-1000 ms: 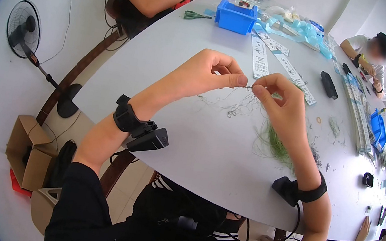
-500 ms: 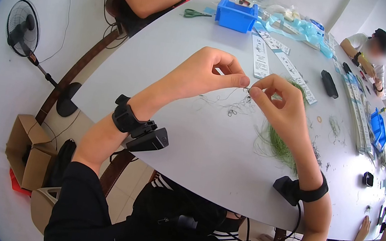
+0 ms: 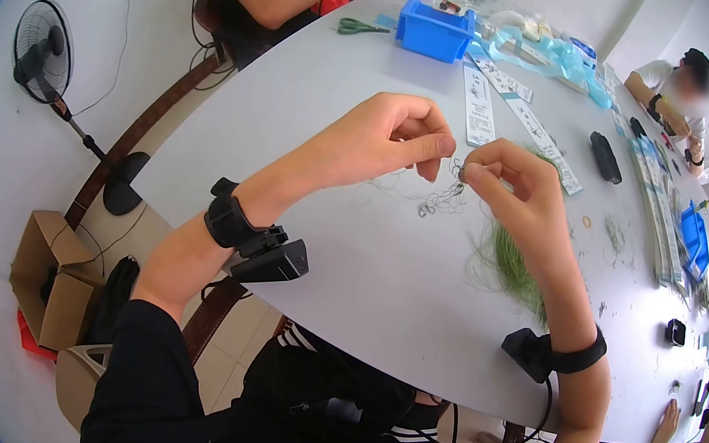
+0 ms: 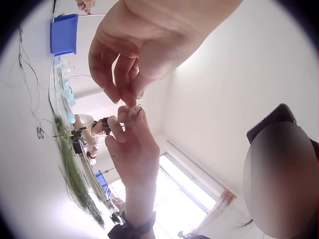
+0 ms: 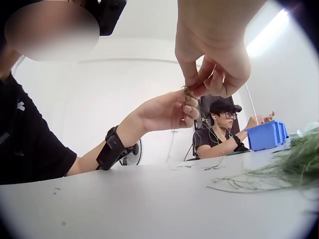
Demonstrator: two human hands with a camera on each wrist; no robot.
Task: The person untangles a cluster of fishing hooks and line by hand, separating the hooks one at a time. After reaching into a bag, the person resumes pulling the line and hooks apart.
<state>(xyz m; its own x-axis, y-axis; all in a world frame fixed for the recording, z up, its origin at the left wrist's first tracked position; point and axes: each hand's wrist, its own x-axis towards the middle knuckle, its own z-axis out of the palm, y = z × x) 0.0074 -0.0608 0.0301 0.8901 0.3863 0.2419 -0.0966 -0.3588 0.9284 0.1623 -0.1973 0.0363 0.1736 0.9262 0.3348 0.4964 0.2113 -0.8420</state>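
My right hand [image 3: 521, 182] pinches small dark fish hooks [image 5: 186, 93] between thumb and fingertips, with thin line trailing from them. Just left of it, my left hand [image 3: 394, 140] is held above the table, thumb and fingertips drawn together at a thin line. The two hands' fingertips nearly meet in the left wrist view, where a small curved hook shows at the right fingers. Below them, more hooks on loose line [image 3: 427, 209] lie on the table. A bundle of green line [image 3: 515, 262] spreads under my right forearm.
Printed card strips [image 3: 479, 107] lie beyond my hands, near a blue bin [image 3: 435, 34], green-handled scissors [image 3: 360, 28] and pale blue ribbon [image 3: 570, 66]. A black case [image 3: 605, 157] sits to the right. Other people work around the table [image 3: 359, 314].
The hands have drawn slightly apart, opening a small gap between their fingertips. The left fingers now hang lower beneath the thumb. The hooks stay at my right fingertips.
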